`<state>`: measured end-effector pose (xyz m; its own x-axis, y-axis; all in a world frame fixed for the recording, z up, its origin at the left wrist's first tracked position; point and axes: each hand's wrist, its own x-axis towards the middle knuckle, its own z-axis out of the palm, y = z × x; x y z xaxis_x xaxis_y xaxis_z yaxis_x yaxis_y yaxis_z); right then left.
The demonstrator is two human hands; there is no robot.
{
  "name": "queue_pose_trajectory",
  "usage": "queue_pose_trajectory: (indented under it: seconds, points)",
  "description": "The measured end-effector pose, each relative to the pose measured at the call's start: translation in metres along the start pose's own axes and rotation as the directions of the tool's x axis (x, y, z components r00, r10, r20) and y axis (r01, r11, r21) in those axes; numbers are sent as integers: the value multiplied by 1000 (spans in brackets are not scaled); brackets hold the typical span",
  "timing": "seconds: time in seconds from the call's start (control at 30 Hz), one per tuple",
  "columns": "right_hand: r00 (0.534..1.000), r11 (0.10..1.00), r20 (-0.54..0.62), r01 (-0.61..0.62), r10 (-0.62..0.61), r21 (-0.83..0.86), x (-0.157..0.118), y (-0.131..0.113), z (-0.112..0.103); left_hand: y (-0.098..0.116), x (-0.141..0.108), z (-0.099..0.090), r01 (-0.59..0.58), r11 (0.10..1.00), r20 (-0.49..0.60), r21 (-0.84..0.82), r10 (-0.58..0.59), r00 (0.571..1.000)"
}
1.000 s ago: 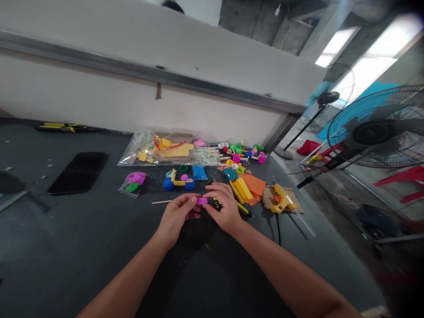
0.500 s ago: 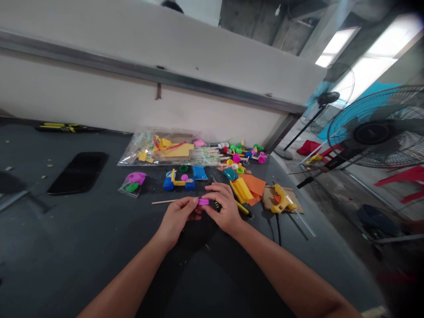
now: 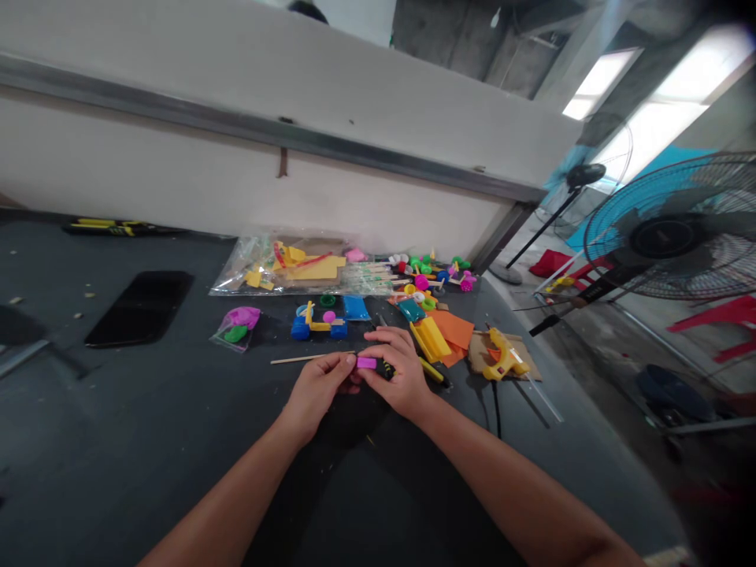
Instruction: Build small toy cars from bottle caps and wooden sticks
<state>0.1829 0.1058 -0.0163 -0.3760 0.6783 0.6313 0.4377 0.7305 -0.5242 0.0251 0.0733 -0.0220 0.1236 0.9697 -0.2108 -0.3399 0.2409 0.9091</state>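
In front of me my left hand (image 3: pixel 316 391) and my right hand (image 3: pixel 402 373) meet over a small purple clay piece (image 3: pixel 367 363). My right thumb and fingertips grip its right side, the other fingers arched above. My left thumb and index finger are pinched at its left end; the fingers beneath are partly hidden. A thin wooden stick (image 3: pixel 295 360) lies just beyond my left hand, its right part running behind the fingers. Past the hands stands a small model (image 3: pixel 319 324) with blue wheels, a yellow frame and a pink ball. A plastic bag (image 3: pixel 236 327) holds purple and green clay.
A black phone (image 3: pixel 140 308) lies at left. Along the back are a clear bag (image 3: pixel 295 268) with yellow parts and several colourful small models. Yellow pieces (image 3: pixel 432 340), orange sheets (image 3: pixel 459 331), a yellow-black cutter (image 3: pixel 434 372) and a corded yellow glue gun (image 3: pixel 503 356) lie at right.
The purple clay piece has shifted slightly right and turned, showing a broader face. My left fingertips have moved a little, and more of the stick shows behind them.
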Motion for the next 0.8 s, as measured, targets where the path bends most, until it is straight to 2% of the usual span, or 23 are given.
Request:
queue_pose_trajectory:
  seconds: [0.8]
  points:
    - [999,998,-5,-31,31,53,0,-2,0,2,-1,1,-3,1000,-1,14,3,1000]
